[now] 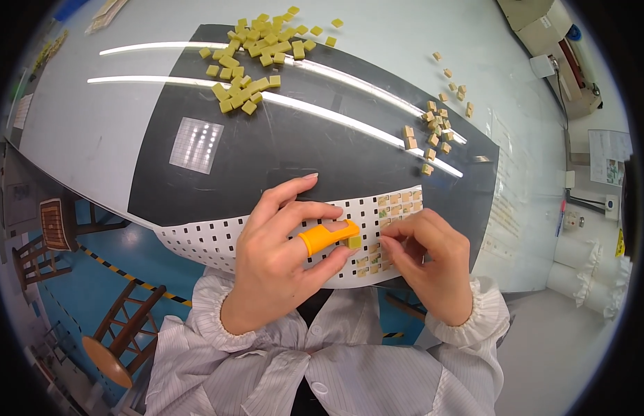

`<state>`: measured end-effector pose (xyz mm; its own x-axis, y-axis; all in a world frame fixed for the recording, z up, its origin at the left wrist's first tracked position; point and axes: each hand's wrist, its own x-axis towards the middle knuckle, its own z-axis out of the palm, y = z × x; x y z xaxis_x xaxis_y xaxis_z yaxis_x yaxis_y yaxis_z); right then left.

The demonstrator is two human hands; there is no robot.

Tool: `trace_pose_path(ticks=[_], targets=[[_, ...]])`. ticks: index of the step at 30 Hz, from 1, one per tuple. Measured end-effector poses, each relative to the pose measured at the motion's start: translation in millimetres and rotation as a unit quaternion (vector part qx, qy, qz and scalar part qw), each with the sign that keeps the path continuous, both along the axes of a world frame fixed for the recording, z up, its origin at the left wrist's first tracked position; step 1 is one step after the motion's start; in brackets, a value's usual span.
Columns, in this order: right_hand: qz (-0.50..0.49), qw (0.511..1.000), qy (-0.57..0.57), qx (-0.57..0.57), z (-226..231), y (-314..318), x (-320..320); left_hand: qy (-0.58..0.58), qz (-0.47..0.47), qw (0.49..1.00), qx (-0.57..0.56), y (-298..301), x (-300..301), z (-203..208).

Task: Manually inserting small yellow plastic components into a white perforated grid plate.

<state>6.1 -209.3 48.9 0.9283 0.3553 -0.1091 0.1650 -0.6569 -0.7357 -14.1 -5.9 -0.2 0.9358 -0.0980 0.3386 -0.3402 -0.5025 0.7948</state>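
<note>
One pale table [55, 132] stretches beyond the fingers [297, 213], carrying a dark mat [225, 182]; a white hole-punched sheet [197, 232], best kept flat, runs beneath both hands. The left hand [273, 251] spans its open squares; the right hand [436, 251] works over the patterned end, thumb and forefinger nearly together, though whether they grip anything cannot be told. Yellow-green blocks [283, 48] lie heaped beyond the left fingers, tan blocks [433, 139] beyond the right. Left thumb and orange-sleeved finger [318, 239] appear to pinch a lone block [354, 243] just left of the right fingertips; light, square pressure should prevent twisting.
</note>
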Motion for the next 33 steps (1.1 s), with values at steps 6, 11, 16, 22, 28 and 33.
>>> trace_pose_path(ticks=[6,11,16,22,28,33], targets=[[-0.002,0.995,-0.098,-0.031,-13,-5,-21,-0.002,-0.003,1.0,0.003,0,0,0],[0.004,0.994,-0.103,-0.029,-15,-4,-22,-0.003,-0.003,1.0,0.008,0,0,0],[-0.003,0.995,-0.093,-0.039,-13,-4,-21,-0.005,-0.005,1.0,0.002,0,0,-1],[0.002,0.999,-0.04,-0.026,-7,-2,-13,0.001,-0.007,1.0,-0.006,1,0,0],[-0.027,0.968,0.207,0.136,8,-8,9,0.007,-0.009,1.0,-0.002,1,0,0],[-0.081,0.869,0.428,0.236,12,2,32,0.005,-0.013,1.0,0.008,2,1,1]])
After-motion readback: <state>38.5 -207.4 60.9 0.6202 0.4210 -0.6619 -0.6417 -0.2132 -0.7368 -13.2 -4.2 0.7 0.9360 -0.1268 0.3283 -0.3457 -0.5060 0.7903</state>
